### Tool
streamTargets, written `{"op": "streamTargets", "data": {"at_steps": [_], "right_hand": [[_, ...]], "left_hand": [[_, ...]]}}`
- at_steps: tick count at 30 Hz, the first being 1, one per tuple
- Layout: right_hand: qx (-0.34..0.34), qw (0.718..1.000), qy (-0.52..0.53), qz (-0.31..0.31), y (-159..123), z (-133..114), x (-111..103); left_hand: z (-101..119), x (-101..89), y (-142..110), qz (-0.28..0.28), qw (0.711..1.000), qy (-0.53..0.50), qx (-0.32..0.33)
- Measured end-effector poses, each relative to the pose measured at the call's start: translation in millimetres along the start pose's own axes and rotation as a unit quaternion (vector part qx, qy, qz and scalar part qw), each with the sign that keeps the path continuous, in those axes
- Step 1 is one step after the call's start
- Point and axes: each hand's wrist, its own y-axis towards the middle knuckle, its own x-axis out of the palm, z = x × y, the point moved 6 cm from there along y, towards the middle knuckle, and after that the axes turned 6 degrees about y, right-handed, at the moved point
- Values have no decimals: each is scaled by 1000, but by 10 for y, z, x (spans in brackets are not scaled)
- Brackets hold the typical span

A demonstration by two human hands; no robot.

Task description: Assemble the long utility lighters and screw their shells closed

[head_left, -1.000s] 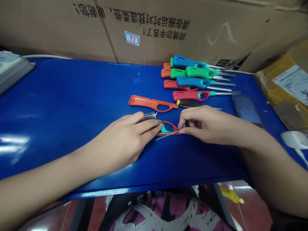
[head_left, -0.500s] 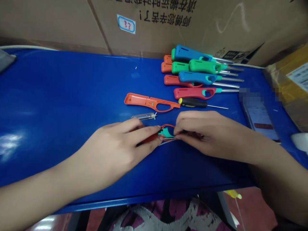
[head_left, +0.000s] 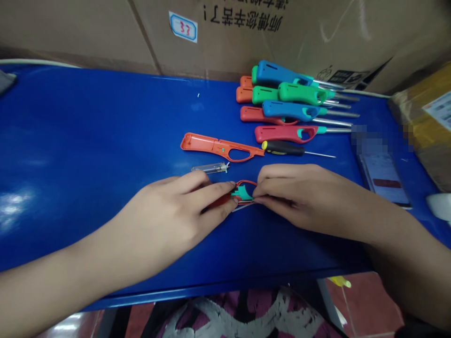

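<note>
Near the table's front edge, my left hand (head_left: 183,206) is closed on an orange lighter shell half (head_left: 246,182), its fingertips at the teal trigger (head_left: 244,192) set in it. My right hand (head_left: 292,195) pinches the same piece at the trigger's right side; its fingertips hide what exactly they grip. A thin pale strip (head_left: 243,206) shows along the shell's lower edge. Just above my left hand lies a clear fuel tank (head_left: 211,167). Behind that, the other orange shell half (head_left: 214,146) rests with its hollow side up. A black and yellow screwdriver (head_left: 283,148) lies to its right.
Several assembled lighters (head_left: 296,110) in blue, green, red and orange are piled at the back right of the blue table (head_left: 88,141). A phone (head_left: 384,176) lies at right, near a taped box (head_left: 423,126). A large cardboard box (head_left: 105,37) stands along the back.
The view has shifted slightly. Both hands stay at the orange shell half, with my right fingertips a touch closer to the teal trigger. The other things lie as before.
</note>
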Motion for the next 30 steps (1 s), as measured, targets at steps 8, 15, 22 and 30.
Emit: {"op": "streamTargets", "data": {"at_steps": [8, 15, 22, 30], "right_hand": [[-8, 999, -39, -3, -10, -58, 29], [-7, 1000, -7, -4, -1, -56, -5], [8, 999, -36, -13, 4, -78, 24], [-5, 998, -64, -7, -39, -51, 14]], "left_hand": [[-8, -8, -9, 11, 999, 30, 17], [-27, -3, -16, 28, 999, 13, 18], [-33, 2, -29, 34, 999, -21, 1], [-274, -205, 10, 136, 985, -73, -74]]}}
